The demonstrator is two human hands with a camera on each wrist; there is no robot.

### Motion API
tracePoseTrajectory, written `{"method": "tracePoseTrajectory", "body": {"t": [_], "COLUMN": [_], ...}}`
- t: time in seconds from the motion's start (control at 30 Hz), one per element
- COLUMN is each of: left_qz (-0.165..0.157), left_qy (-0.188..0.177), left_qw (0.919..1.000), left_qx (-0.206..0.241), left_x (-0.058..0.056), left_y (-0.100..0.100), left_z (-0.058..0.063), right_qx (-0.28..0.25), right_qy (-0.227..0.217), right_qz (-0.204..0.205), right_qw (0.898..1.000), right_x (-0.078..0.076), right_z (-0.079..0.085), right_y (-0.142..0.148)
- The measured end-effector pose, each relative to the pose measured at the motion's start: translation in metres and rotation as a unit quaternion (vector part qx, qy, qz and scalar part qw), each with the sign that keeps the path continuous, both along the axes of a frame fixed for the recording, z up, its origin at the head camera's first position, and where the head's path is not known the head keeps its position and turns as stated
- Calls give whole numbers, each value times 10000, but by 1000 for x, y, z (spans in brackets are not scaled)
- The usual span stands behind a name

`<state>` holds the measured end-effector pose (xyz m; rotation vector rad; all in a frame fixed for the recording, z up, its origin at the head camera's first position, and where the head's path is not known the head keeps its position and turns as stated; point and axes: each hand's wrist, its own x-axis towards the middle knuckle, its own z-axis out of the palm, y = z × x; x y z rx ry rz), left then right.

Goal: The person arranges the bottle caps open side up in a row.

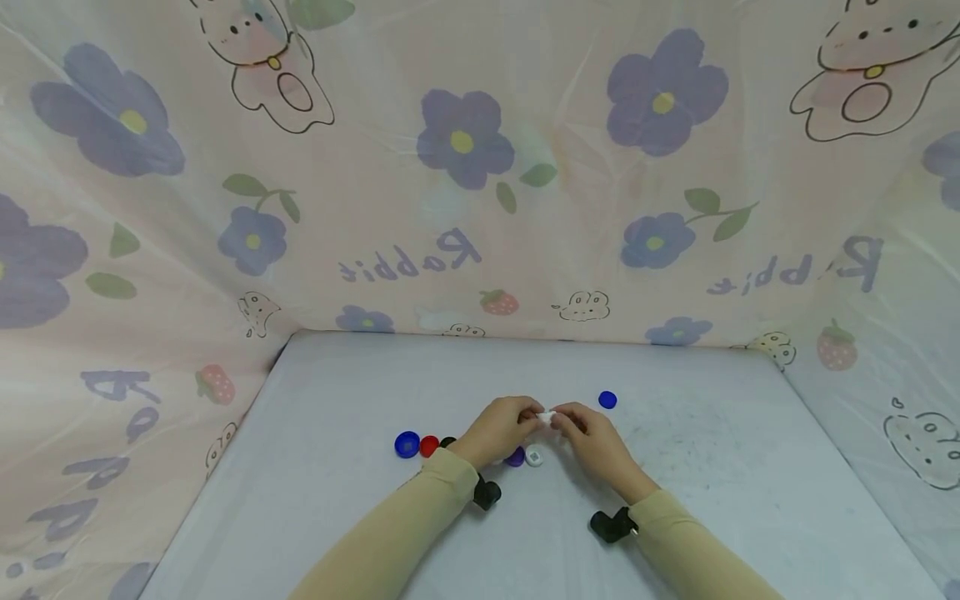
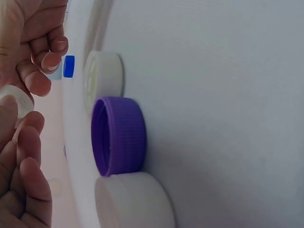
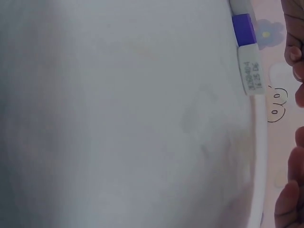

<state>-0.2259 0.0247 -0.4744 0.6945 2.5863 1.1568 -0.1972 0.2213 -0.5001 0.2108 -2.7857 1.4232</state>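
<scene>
Above the table, fingertips nearly meeting, my left hand [image 1: 492,429] and right hand [image 1: 597,439] hold a small white bottle cap [image 1: 546,417] between them. The left wrist view has this white cap at its left edge, the left thumb pressed against it and the right hand's fingers at its other side. Below the hands lie a purple cap [image 2: 124,137], its hollow side showing, and a white cap [image 2: 107,76] right beside it. Another white cap [image 2: 137,202] touches the purple one; the left hand hides it in the head view.
Left of the left hand, a blue cap [image 1: 407,444], a red cap [image 1: 429,447] and a partly covered black cap [image 1: 447,442] continue the row. Beyond the right hand lies a lone blue cap [image 1: 607,400]. Patterned curtain [image 1: 555,208] surrounds the white table [image 1: 337,375].
</scene>
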Motion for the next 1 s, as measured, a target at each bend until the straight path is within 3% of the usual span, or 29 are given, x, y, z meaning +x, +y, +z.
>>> {"method": "tracePoseTrajectory", "body": {"t": [1.0], "left_qz": [109], "left_qy": [58], "left_qw": [9998], "left_qx": [133], "left_x": [1], "left_y": [-1], "left_z": [1], "right_qx": [-162], "right_qy": [-210], "right_qz": [-200], "right_qw": [9994], "right_x": [3], "right_z": [3], "right_y": [-2]}}
